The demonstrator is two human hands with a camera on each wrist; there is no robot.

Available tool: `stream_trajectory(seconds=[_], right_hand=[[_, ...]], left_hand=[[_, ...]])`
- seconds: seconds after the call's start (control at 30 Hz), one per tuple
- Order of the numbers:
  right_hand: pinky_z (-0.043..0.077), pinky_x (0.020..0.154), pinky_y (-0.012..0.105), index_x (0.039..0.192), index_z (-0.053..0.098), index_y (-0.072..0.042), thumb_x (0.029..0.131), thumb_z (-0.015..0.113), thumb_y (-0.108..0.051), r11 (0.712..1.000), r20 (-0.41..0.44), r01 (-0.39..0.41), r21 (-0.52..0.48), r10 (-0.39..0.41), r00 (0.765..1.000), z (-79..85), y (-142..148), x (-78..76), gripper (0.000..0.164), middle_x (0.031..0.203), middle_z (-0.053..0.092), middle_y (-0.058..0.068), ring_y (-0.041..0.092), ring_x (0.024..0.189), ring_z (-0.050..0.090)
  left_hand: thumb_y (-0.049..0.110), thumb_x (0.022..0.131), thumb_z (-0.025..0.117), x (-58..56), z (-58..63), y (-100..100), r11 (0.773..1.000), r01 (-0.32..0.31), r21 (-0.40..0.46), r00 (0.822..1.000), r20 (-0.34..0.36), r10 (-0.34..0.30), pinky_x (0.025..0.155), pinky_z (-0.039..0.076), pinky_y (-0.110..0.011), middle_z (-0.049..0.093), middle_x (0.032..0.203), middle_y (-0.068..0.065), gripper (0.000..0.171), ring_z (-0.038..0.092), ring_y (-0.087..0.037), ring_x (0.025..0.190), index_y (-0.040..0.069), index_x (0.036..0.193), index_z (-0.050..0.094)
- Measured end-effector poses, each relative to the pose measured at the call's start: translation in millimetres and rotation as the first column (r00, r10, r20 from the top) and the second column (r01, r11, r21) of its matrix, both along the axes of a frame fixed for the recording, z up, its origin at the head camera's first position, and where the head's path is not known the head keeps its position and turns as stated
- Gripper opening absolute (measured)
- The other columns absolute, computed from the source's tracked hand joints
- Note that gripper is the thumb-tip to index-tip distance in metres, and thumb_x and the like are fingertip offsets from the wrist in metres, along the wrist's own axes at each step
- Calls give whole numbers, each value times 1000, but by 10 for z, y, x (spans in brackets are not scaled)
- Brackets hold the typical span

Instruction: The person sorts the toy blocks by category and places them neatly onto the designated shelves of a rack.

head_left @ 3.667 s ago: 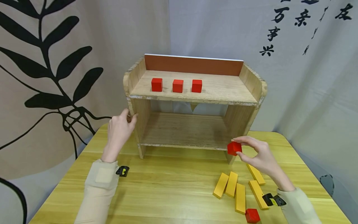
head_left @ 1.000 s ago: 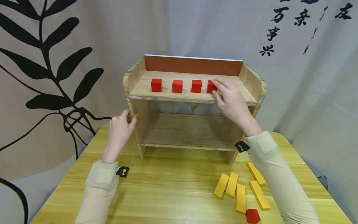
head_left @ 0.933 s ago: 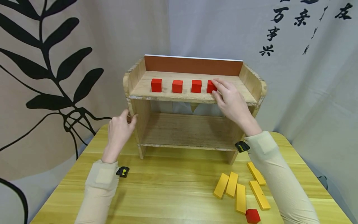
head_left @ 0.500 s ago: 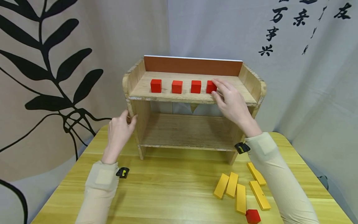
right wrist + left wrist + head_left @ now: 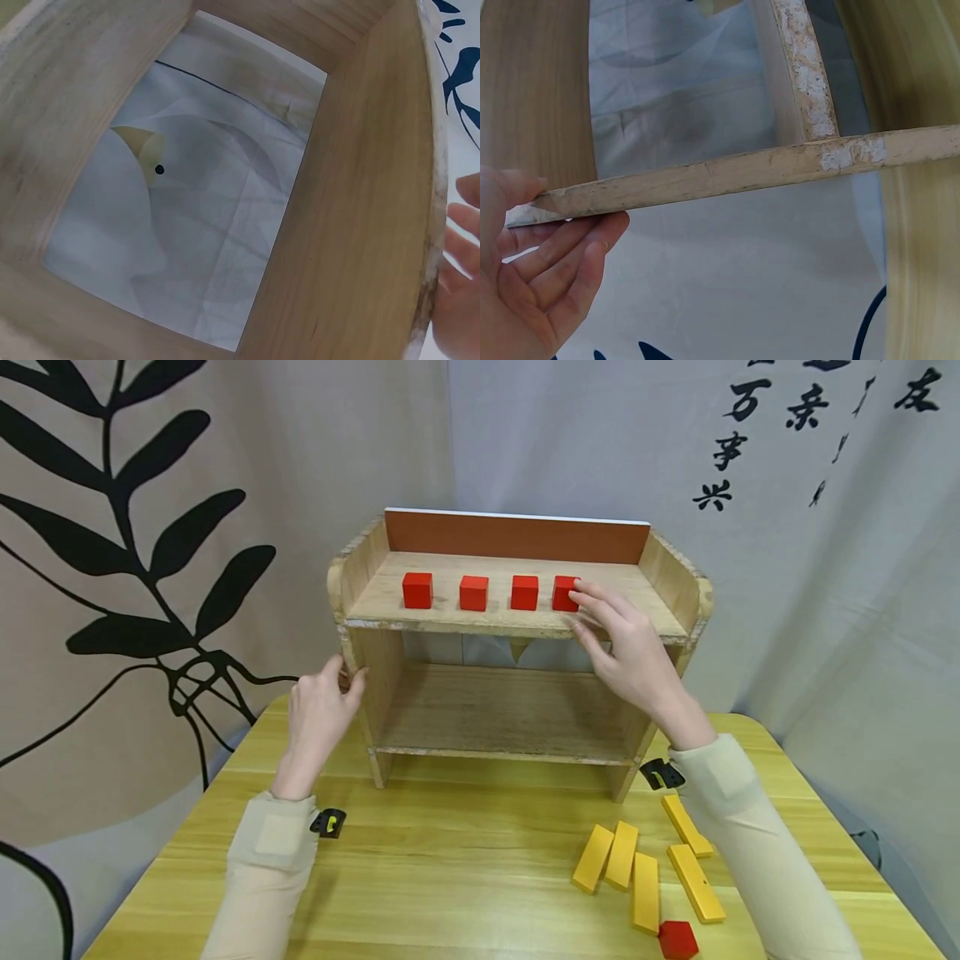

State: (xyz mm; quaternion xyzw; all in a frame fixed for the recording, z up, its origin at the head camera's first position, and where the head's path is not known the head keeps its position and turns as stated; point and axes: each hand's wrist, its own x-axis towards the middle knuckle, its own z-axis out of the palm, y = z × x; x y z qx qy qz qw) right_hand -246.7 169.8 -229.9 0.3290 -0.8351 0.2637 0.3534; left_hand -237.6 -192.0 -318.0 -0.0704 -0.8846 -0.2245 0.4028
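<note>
A small wooden shelf [image 5: 510, 710] with two levels stands on the table. On its top board several red cubes sit in a row; the rightmost red cube [image 5: 564, 593] is partly covered by my right fingertips. My right hand [image 5: 637, 652] has its thumb drawn down and apart from that cube, while the forefinger is at its right edge. In the right wrist view, the right hand [image 5: 459, 262] shows only at the right border, past the board. My left hand [image 5: 318, 714] grips the shelf's left side panel [image 5: 705, 180], thumb on one face and fingers on the other.
Several yellow blocks [image 5: 645, 893] lie on the table [image 5: 450, 860] at front right, below my right forearm. Another red cube [image 5: 678, 939] touches one of them. Behind the shelf hangs a pale curtain [image 5: 562, 443] with printed leaves and characters.
My right hand has carried a red cube from the lower right to the row's right end. Just now its thumb has left the cube and the hand has drawn back slightly. The left hand stays put.
</note>
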Motion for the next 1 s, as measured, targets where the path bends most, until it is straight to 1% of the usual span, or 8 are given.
stream_trajectory(seconds=[0.1, 0.27, 0.43, 0.5, 0.57, 0.73, 0.9, 1.0], right_hand=[[43, 102, 43, 125, 59, 0, 90, 62, -5, 1000, -33, 1, 9, -1, 999, -50, 39, 50, 36, 132, 57, 16, 31, 120, 56], [45, 97, 40, 120, 62, 1, 86, 63, 2, 1000, -111, -27, 5, 27, 993, -158, 121, 161, 34, 125, 61, 16, 30, 118, 55], [40, 103, 22, 115, 65, 1, 82, 66, 7, 996, -157, -87, 3, 86, 984, -291, 192, 304, 34, 122, 64, 14, 29, 115, 58], [37, 103, 14, 115, 66, -1, 80, 67, 9, 994, -152, -107, 11, 108, 982, -354, 221, 360, 36, 121, 65, 13, 27, 113, 59], [36, 102, 11, 115, 66, -2, 77, 69, 10, 991, -140, -134, 14, 134, 981, -425, 250, 406, 39, 120, 66, 12, 27, 111, 60], [37, 100, 8, 114, 66, -4, 75, 70, 10, 986, -43, -163, 35, 165, 985, -632, 367, 488, 42, 114, 68, 11, 26, 106, 62], [37, 95, 5, 116, 66, -8, 79, 70, 3, 991, 121, -108, 74, 98, 988, -870, 540, 574, 39, 113, 69, 6, 23, 104, 64], [45, 91, 14, 116, 65, -11, 82, 70, -2, 991, 204, -83, 104, 60, 977, -1021, 641, 636, 36, 113, 70, 3, 21, 104, 65]], left_hand=[[19, 91, 61, 0, 0, 2, 1000, 3, 1, 1000, -2, -3, 39, 33, -33, 63, 60, -19, 27, 50, -28, 40, -2, 75, 55], [19, 91, 61, -8, -5, 2, 1000, 9, 3, 1000, -1, -9, 39, 33, -33, 64, 60, -19, 27, 49, -28, 39, -2, 75, 55], [19, 91, 61, -20, -14, -7, 1000, 9, 3, 1000, -1, -9, 39, 34, -33, 64, 61, -20, 27, 50, -28, 40, -2, 76, 56], [19, 91, 60, -21, -17, -9, 1000, 9, 4, 1000, 3, -9, 39, 34, -33, 64, 62, -20, 27, 50, -28, 40, -2, 76, 56], [19, 91, 60, -19, -17, -13, 1000, 7, 3, 1000, 6, -7, 39, 34, -33, 64, 62, -20, 27, 51, -28, 40, -2, 76, 56], [20, 92, 60, -13, -14, -13, 1000, 5, 2, 1000, 12, -5, 39, 34, -33, 64, 62, -19, 27, 51, -28, 40, -2, 75, 55], [20, 92, 60, -11, -7, -10, 1000, 6, 4, 1000, 9, -6, 39, 33, -32, 63, 60, -19, 28, 49, -27, 39, -2, 75, 55], [20, 91, 60, -13, -6, -8, 1000, 6, 0, 1000, 3, -6, 39, 33, -32, 63, 60, -19, 28, 49, -27, 39, -2, 75, 55]])
